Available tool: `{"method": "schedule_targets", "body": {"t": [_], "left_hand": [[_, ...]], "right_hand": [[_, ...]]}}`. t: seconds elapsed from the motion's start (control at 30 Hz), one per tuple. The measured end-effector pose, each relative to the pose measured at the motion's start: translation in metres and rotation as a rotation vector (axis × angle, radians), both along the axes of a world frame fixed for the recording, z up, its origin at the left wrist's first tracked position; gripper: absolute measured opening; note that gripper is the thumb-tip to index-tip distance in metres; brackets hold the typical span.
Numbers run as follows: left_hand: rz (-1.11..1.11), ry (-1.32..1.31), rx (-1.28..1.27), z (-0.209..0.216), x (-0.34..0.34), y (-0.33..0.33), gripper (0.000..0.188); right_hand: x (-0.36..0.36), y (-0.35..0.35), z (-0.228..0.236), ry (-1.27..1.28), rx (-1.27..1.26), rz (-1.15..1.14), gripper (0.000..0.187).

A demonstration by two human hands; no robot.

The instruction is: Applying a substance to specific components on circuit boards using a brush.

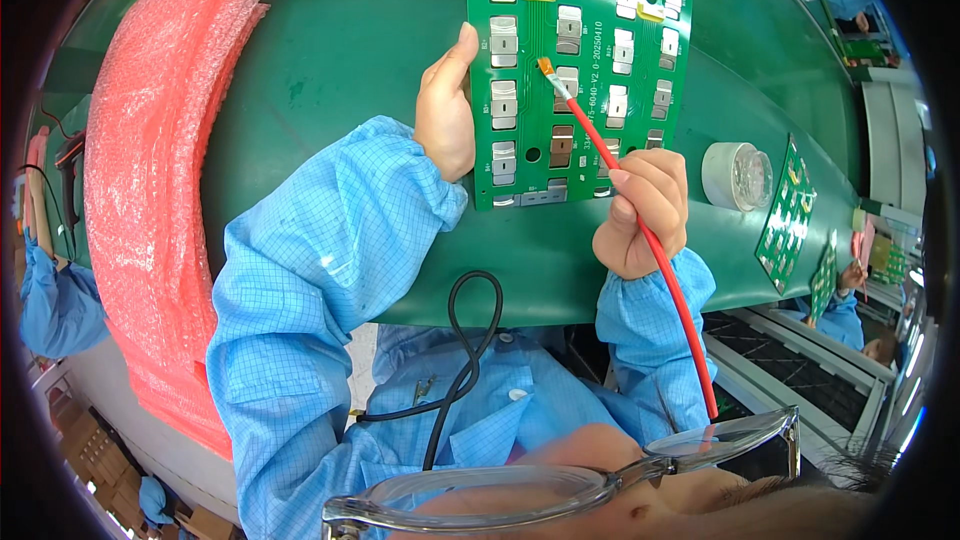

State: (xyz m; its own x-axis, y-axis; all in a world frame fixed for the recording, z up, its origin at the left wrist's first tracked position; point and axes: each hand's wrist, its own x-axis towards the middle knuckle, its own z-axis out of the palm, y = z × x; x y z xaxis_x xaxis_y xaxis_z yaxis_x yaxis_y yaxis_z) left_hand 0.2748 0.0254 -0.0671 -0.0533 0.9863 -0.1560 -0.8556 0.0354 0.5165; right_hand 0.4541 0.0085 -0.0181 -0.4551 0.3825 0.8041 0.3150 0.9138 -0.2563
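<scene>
My left hand [446,110] grips a green circuit board [535,125] at its left edge, with the thumb showing and the other fingers hidden behind it. Rows of silver metal tabs cover the board's face, along with two small yellow pieces and a few dark round holes. In my right hand [648,205] is a paintbrush [678,300] with a long red handle, pinched between thumb and fingers. Its orange-brown bristles lie over the middle of the board, beside a metal tab; whether they touch the surface I cannot tell.
A tall stack of pink bubble-wrap bags [160,190] lies left on the green table mat [330,50]. Right of my right hand stands a round whitish tub [735,176], with another circuit board [786,220] beyond it. A black cable [470,370] loops before my chest. Co-workers in blue sit at both sides.
</scene>
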Motion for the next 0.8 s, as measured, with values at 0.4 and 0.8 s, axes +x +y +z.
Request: {"method": "schedule_targets", "body": {"t": [0.4, 0.8], "left_hand": [[-0.021, 0.003, 0.018, -0.002, -0.002, -0.002, 0.047], [-0.019, -0.022, 0.053, -0.003, 0.000, -0.003, 0.046]], "right_hand": [[0.002, -0.006, 0.002, 0.015, 0.025, 0.063, 0.016], [0.004, -0.015, 0.004, 0.028, 0.084, 0.052, 0.020]]}}
